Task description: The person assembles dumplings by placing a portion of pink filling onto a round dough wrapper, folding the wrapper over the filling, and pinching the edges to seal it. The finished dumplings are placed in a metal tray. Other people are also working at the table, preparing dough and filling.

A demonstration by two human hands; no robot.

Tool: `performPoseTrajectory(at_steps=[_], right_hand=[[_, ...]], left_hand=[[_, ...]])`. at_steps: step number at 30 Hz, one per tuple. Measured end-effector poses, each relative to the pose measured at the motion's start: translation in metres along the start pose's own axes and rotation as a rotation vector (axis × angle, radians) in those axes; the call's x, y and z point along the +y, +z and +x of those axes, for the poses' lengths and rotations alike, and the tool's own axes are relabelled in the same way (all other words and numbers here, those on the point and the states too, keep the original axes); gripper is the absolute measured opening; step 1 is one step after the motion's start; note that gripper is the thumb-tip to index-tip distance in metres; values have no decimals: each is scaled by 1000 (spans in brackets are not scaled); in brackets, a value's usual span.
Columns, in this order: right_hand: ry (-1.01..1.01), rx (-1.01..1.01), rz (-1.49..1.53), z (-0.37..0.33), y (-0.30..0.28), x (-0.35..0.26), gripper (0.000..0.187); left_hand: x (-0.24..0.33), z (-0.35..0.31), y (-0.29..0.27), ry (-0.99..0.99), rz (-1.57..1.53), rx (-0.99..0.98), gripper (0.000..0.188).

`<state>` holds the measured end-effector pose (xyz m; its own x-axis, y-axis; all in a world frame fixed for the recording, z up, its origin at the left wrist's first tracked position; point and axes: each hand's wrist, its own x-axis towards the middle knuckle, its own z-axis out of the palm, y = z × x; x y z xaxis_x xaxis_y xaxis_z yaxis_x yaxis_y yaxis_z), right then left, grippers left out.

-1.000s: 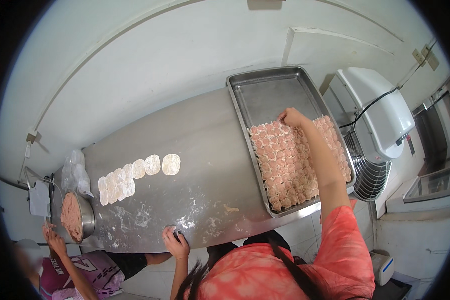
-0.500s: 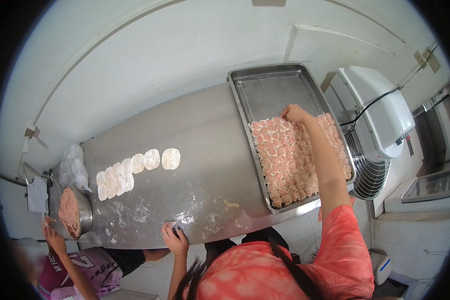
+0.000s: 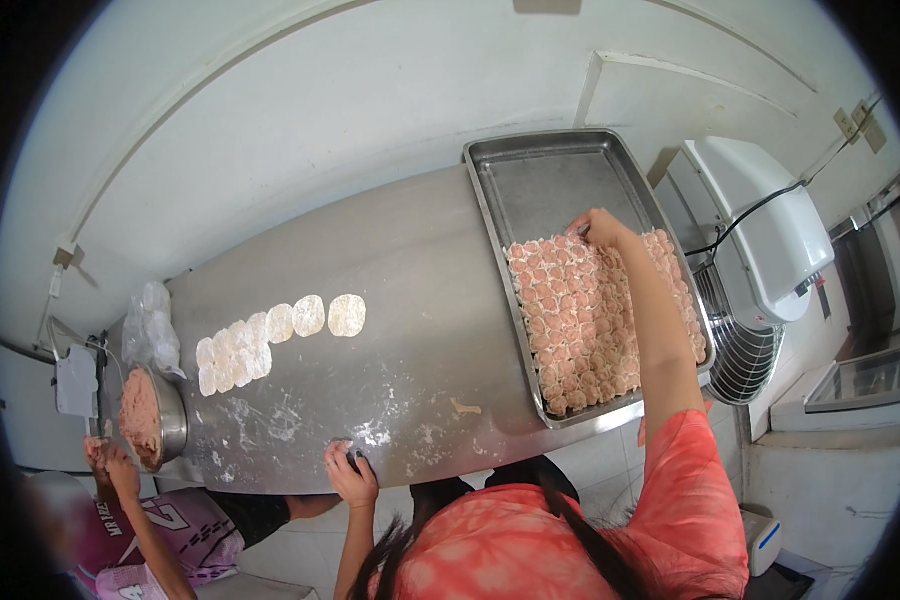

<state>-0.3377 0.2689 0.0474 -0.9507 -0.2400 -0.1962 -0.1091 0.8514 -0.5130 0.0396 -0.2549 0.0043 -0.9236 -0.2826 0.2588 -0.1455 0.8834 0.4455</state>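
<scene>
My right hand (image 3: 600, 230) reaches into the large metal tray (image 3: 550, 175), its fingers bent together at the far edge of the packed open-topped meat dumplings (image 3: 560, 310). What lies under its fingertips is hidden. My left hand (image 3: 350, 475) rests at the table's near edge, fingers curled about a small dark object (image 3: 357, 461) that I cannot identify. Up and left of it, floured round dough wrappers (image 3: 310, 315) lie in overlapping rows, with one wrapper (image 3: 347, 316) apart at the right end.
A metal bowl (image 3: 174, 420) of pink minced meat stands at the table's left end, beside a clear plastic bag (image 3: 150, 330). A co-worker's hand (image 3: 120, 470) is near the bowl. Flour and a dough scrap (image 3: 464, 407) lie on the metal table (image 3: 410, 250). A white mixer (image 3: 760, 230) stands right of the tray.
The view has shifted slightly. My right hand stays at the dumplings' far edge, its fingers tucked in a little more. My left hand keeps its place. The co-worker's hands have drawn closer together.
</scene>
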Motion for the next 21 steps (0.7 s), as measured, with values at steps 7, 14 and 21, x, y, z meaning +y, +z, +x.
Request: performPoseTrajectory(at_steps=[7,14,21], right_hand=[[-25,31,11,7,6,5,41],[-51,23,27,5,2,-3,39],[-66,37,40,5,1,0,36]], left_hand=[[3,0,-2,17,6,-16,36],[3,-1,1,-5,33,1,36],[3,0,0,22,14,20,33]])
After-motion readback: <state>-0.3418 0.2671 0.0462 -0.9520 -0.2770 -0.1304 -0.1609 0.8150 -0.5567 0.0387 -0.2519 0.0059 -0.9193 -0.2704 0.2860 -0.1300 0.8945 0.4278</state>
